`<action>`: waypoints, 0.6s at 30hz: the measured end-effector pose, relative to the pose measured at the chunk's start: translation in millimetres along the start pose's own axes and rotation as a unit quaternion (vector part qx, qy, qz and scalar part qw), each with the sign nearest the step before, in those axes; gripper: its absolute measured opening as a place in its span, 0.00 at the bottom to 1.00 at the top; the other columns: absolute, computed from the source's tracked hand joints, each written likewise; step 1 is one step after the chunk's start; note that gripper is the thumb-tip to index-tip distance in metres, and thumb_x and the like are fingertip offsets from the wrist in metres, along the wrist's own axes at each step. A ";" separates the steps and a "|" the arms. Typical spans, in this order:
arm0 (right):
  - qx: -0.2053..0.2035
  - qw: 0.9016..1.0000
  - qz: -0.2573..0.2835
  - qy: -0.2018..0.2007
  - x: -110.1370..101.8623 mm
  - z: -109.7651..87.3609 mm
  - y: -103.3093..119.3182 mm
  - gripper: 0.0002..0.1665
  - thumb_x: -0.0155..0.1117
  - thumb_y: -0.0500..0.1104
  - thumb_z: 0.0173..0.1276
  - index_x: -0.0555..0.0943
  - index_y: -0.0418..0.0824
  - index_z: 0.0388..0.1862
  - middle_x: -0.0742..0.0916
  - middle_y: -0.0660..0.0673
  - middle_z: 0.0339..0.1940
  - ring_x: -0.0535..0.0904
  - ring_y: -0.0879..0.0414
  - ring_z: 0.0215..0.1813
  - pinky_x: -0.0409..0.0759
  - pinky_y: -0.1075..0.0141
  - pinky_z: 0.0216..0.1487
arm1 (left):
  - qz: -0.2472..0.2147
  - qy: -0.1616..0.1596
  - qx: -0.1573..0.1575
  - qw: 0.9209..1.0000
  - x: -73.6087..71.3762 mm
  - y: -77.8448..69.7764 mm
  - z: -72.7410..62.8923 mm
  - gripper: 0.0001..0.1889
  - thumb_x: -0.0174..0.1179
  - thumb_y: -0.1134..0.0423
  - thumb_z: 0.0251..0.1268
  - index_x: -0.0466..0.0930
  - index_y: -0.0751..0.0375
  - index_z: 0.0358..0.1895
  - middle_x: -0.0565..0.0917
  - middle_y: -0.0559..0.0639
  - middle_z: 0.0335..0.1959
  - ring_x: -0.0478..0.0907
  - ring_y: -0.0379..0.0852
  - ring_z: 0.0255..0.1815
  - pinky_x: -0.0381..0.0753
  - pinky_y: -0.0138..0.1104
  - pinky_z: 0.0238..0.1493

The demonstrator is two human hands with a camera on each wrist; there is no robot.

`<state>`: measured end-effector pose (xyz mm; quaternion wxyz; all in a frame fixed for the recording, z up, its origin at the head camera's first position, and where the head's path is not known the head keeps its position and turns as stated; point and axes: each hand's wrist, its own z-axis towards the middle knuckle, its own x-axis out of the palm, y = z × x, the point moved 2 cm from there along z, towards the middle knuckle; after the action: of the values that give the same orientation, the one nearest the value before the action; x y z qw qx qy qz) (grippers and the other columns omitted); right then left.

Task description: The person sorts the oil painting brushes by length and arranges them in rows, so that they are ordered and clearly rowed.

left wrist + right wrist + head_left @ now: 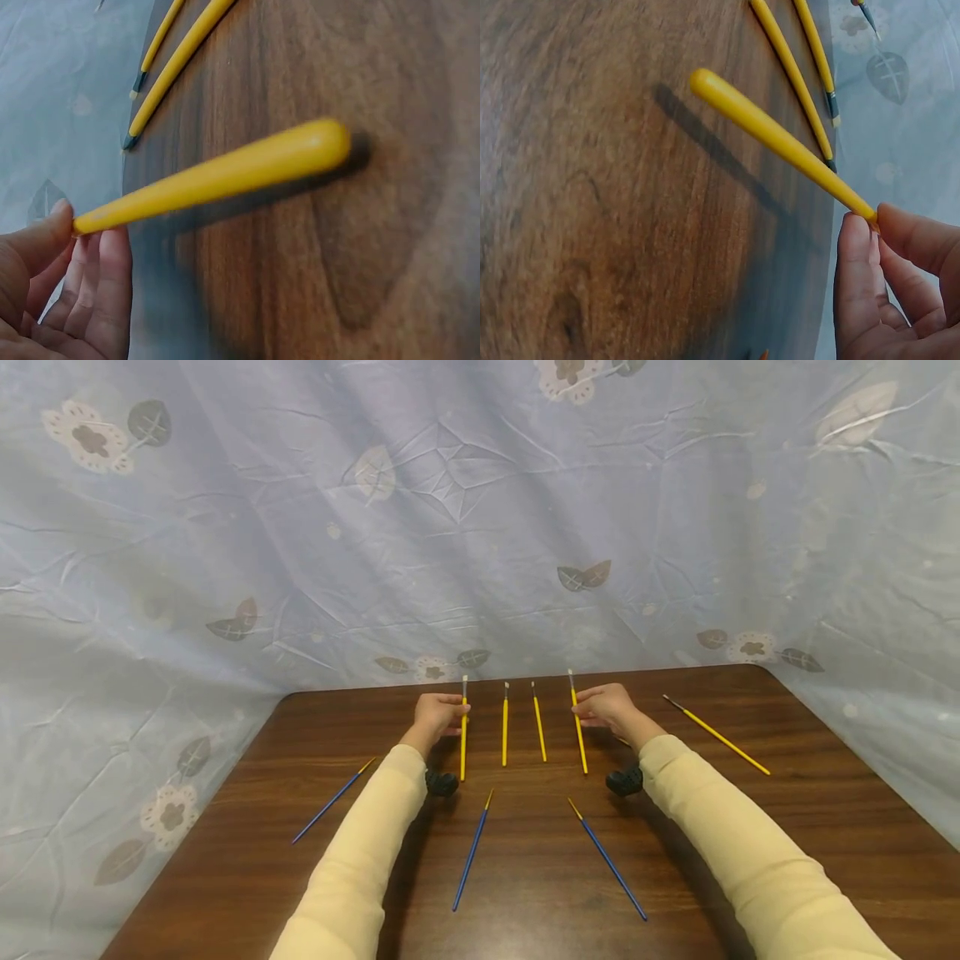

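Note:
My left hand pinches a yellow paintbrush near its ferrule, between thumb and fingers, bristles pointing away. In the left wrist view the handle casts a shadow on the wood beside it. My right hand pinches another yellow paintbrush the same way, and its handle shows a separate shadow in the right wrist view. Between the hands lie two more yellow paintbrushes, a thicker one on the left and a thinner one on the right, both with bristles toward the far edge.
Another yellow paintbrush lies slanted at the far right. Blue paintbrushes lie nearer: one at left, one at centre, one right of centre. Behind the brown table hangs a floral curtain.

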<state>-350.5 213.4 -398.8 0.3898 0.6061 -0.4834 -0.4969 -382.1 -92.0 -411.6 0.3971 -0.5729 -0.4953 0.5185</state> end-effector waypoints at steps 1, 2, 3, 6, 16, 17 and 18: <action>0.001 1.000 -0.002 -0.001 0.3 0.6 -0.3 0.25 0.61 0.29 0.67 0.71 0.24 0.63 0.81 0.30 0.54 0.81 0.54 0.38 0.83 0.57 0.50 | 0.004 0.004 -0.001 1.000 0.7 -0.3 0.1 0.18 0.67 0.72 0.60 0.81 0.69 0.54 0.85 0.63 0.45 0.83 0.50 0.38 0.87 0.39 0.32; 0.001 1.000 -0.003 -0.001 0.7 1.1 -0.3 0.25 0.62 0.29 0.67 0.71 0.24 0.63 0.80 0.30 0.55 0.80 0.54 0.38 0.83 0.57 0.49 | 0.005 0.008 -0.004 1.000 1.6 -0.7 0.2 0.18 0.66 0.73 0.60 0.81 0.69 0.55 0.84 0.63 0.46 0.83 0.50 0.39 0.87 0.39 0.33; 0.002 1.000 -0.005 0.000 0.7 1.7 -0.5 0.26 0.61 0.29 0.67 0.71 0.23 0.63 0.80 0.29 0.55 0.80 0.53 0.38 0.84 0.58 0.49 | 0.006 0.012 -0.006 1.000 2.8 -1.1 0.6 0.19 0.66 0.73 0.60 0.80 0.69 0.55 0.84 0.63 0.46 0.82 0.50 0.39 0.87 0.39 0.34; 0.004 1.000 -0.005 0.000 2.1 3.2 -1.7 0.26 0.61 0.29 0.67 0.71 0.24 0.63 0.79 0.29 0.57 0.80 0.52 0.40 0.84 0.59 0.48 | 0.004 0.025 -0.011 1.000 4.8 -0.7 1.5 0.20 0.65 0.76 0.60 0.79 0.70 0.57 0.83 0.64 0.47 0.81 0.49 0.37 0.87 0.39 0.35; 0.005 1.000 0.004 -0.010 6.4 10.8 -9.0 0.24 0.62 0.27 0.66 0.73 0.22 0.60 0.83 0.34 0.46 0.80 0.56 0.35 0.86 0.66 0.38 | 0.011 0.039 -0.002 0.999 9.6 3.0 3.6 0.22 0.63 0.79 0.59 0.77 0.73 0.58 0.81 0.67 0.51 0.82 0.56 0.45 0.85 0.43 0.44; 0.005 1.000 0.004 -0.011 7.4 11.4 -9.9 0.24 0.62 0.27 0.66 0.73 0.22 0.60 0.84 0.35 0.44 0.80 0.57 0.35 0.86 0.66 0.37 | 0.011 0.038 -0.001 0.999 9.8 3.4 3.3 0.22 0.63 0.79 0.59 0.77 0.73 0.58 0.81 0.67 0.51 0.82 0.56 0.47 0.85 0.43 0.44; 0.006 1.000 0.003 -0.012 8.6 11.7 -10.6 0.23 0.62 0.27 0.66 0.74 0.22 0.60 0.84 0.36 0.43 0.80 0.57 0.34 0.86 0.66 0.36 | 0.011 0.038 0.000 0.999 10.2 3.9 3.0 0.22 0.63 0.79 0.59 0.77 0.73 0.58 0.81 0.67 0.51 0.82 0.57 0.48 0.85 0.43 0.44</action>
<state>-359.6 207.6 -413.2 0.3818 0.6009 -0.4930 -0.5001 -384.7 -83.0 -417.9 0.4101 -0.5972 -0.4737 0.5007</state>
